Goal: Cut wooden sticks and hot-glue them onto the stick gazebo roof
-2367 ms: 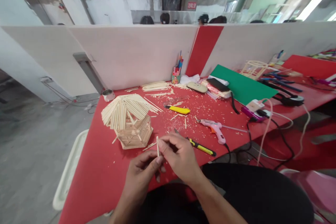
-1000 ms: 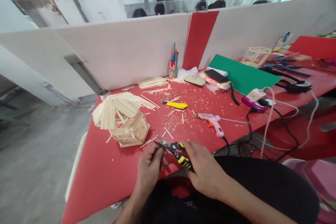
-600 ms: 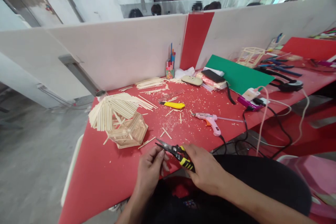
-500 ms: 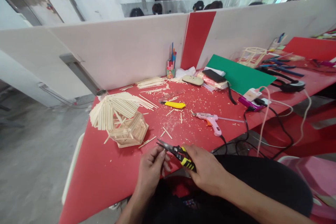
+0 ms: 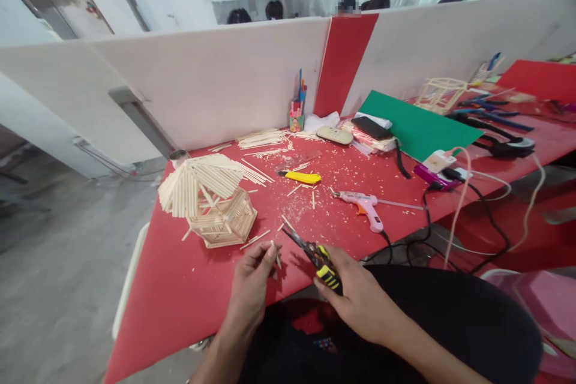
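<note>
Between the thumb and fingers of my left hand (image 5: 252,279) is a short wooden stick (image 5: 276,254), pale and thin. My right hand (image 5: 355,288) grips scissors (image 5: 317,261) with black and yellow handles. Their blades point up and left, apart from the held stick and close to a few loose sticks (image 5: 288,225) on the table. Left of my hands stands a house model (image 5: 225,222) built of sticks, with a slatted, sloping roof (image 5: 204,180) tilted on top.
On the red table (image 5: 180,294) lie a yellow utility knife (image 5: 302,177), a pink glue gun (image 5: 366,207) with its cord, and stick piles (image 5: 261,139). A power strip (image 5: 434,175), green board (image 5: 414,126) and pen cup (image 5: 296,119) are farther back. A white partition (image 5: 225,84) borders the table.
My hands have drawn apart: the scissors are now away from my left fingers, where the short stick shows more plainly. The whole view has shifted slightly.
</note>
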A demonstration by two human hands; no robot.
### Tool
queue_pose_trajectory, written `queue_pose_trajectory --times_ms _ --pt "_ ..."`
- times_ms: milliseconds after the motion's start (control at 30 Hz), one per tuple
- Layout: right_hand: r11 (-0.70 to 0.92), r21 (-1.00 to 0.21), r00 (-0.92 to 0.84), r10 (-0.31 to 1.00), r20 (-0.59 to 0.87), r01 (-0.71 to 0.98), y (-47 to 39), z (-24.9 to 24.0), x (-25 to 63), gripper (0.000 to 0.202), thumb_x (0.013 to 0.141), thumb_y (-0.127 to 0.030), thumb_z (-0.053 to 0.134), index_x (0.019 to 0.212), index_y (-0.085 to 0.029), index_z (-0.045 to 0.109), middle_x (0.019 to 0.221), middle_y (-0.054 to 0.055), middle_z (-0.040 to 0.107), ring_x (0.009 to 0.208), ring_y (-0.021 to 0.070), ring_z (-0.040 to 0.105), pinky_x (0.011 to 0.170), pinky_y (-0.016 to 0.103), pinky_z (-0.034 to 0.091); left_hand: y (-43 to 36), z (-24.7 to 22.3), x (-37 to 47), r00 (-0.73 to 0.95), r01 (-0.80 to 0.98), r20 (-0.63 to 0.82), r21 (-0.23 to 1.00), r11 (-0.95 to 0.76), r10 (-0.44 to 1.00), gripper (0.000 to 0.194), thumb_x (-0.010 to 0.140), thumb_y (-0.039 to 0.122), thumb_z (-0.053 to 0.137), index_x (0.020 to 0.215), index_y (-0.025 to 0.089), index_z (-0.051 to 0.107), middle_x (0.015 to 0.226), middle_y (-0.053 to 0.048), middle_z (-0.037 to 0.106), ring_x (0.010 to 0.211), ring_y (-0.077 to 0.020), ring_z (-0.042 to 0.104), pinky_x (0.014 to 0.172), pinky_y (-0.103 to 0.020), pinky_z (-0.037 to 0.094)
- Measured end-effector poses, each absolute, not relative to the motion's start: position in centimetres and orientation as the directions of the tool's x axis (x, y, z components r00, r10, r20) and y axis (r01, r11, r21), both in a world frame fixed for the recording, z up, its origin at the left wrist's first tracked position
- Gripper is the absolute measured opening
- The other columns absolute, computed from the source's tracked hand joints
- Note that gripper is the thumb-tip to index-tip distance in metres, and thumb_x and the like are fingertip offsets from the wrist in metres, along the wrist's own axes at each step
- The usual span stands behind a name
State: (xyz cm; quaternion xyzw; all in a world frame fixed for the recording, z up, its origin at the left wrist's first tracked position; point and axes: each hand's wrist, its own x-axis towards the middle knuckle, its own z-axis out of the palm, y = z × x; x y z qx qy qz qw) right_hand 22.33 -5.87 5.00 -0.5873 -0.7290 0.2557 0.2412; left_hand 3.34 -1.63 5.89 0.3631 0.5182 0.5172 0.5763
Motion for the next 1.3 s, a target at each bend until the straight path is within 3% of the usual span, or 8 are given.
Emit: queue_pose_trajectory --times_ms 233,400,567,767,1167,1300 --pt "0.299 -0.450 -0.202 0.947 0.251 0.841 -6.1 4.2 20.8 0.055 0.086 -0.032 0.050 0.134 -0.011 0.034 0.117 0.018 0.054 0.104 0.0310 0.053 0.086 0.048 0.045 -2.0 6.3 3.4 -0.081 -0.122 -0.148 0.983 0.138 0.986 0.023 0.068 0.036 0.074 0.067 0.014 0.068 0.053 0.004 0.055 0.042 -0.0042 0.041 0.039 -0.014 0.034" --pt "0.301 -0.382 -0.183 0.931 0.314 0.874 -6.1 3.9 19.9 0.057 0.083 -0.027 0.051 0.134 -0.012 0.032 0.114 0.018 0.054 0.101 0.0314 0.053 0.081 0.047 0.047 -2.4 6.1 3.4 -0.086 -0.072 -0.113 0.992 0.107 0.990 0.016 0.070 0.032 0.072 0.072 0.016 0.072 0.061 0.001 0.062 0.041 -0.0075 0.049 0.038 -0.018 0.045" --pt "0.281 -0.381 -0.157 0.932 0.326 0.881 -6.1 4.0 19.3 0.058 0.082 -0.027 0.053 0.134 -0.014 0.031 0.111 0.016 0.055 0.098 0.0306 0.053 0.080 0.047 0.046 -2.3 6.1 3.5 -0.135 -0.106 -0.121 0.989 0.107 0.984 0.011 0.065 0.026 0.075 0.071 0.016 0.073 0.069 -0.001 0.065 0.054 -0.0123 0.061 0.051 -0.022 0.055" --pt "0.255 -0.407 -0.138 0.946 0.294 0.877 -6.4 4.1 18.8 0.055 0.082 -0.028 0.053 0.131 -0.010 0.033 0.109 0.017 0.055 0.097 0.0302 0.053 0.081 0.047 0.046 -2.2 6.0 3.8 -0.143 -0.168 -0.139 0.979 0.114 0.980 0.013 0.064 0.025 0.076 0.073 0.016 0.074 0.070 0.000 0.067 0.059 -0.0149 0.064 0.058 -0.025 0.058" --pt "0.239 -0.532 -0.123 0.962 0.245 0.812 -7.0 3.4 17.8 0.044 0.085 -0.027 0.049 0.125 -0.011 0.040 0.103 0.015 0.058 0.093 0.0272 0.056 0.081 0.043 0.046 -2.8 5.8 3.2 -0.138 -0.039 0.025 0.999 -0.030 0.990 0.008 0.072 0.024 0.070 0.075 0.018 0.075 0.070 0.000 0.064 0.051 -0.0101 0.057 0.044 -0.019 0.050" --pt "0.181 -0.570 -0.093 0.979 0.180 0.801 -7.1 3.8 17.7 0.039 0.082 -0.022 0.050 0.120 -0.012 0.046 0.100 0.013 0.062 0.089 0.0252 0.061 0.077 0.038 0.048 -3.2 6.1 3.6 -0.138 -0.081 -0.020 0.997 0.009 0.990 0.010 0.070 0.025 0.072 0.075 0.017 0.075 0.064 0.000 0.064 0.047 -0.0085 0.052 0.042 -0.018 0.046"
